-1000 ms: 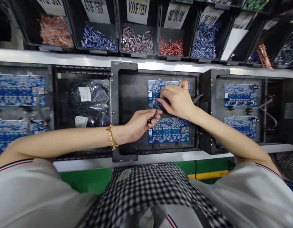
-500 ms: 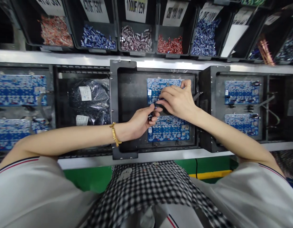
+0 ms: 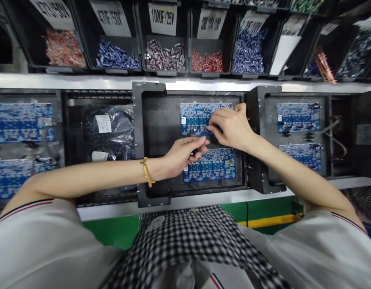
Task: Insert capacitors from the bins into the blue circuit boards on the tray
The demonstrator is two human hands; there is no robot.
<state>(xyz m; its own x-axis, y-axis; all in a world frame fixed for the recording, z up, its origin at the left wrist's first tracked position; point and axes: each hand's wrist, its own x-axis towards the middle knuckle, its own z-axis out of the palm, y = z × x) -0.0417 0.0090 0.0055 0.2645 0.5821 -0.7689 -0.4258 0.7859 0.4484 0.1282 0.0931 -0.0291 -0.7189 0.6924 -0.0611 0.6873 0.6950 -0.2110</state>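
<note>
Two blue circuit boards lie in a black tray [image 3: 161, 120], the upper board [image 3: 190, 116] above the lower board [image 3: 214, 170]. My left hand [image 3: 185, 154] is curled over the gap and the top left of the lower board, with small dark components [image 3: 194, 152] held in its fingers. My right hand [image 3: 230, 124] is over the right part of the upper board, its thumb and fingers bent together near the board's lower edge. Whatever the right fingertips hold is too small to make out.
Labelled bins of components, among them blue ones [image 3: 117, 55] and red ones [image 3: 207, 62], line the back. Left of the tray lies a black plastic bag [image 3: 119, 124]. Neighbouring trays hold more boards [image 3: 298, 117]. A metal rail [image 3: 95, 82] runs behind.
My hands have moved apart, the right one now lower on the upper board and away from the left fingertips. The whole view has shifted slightly, with the bins showing more.
</note>
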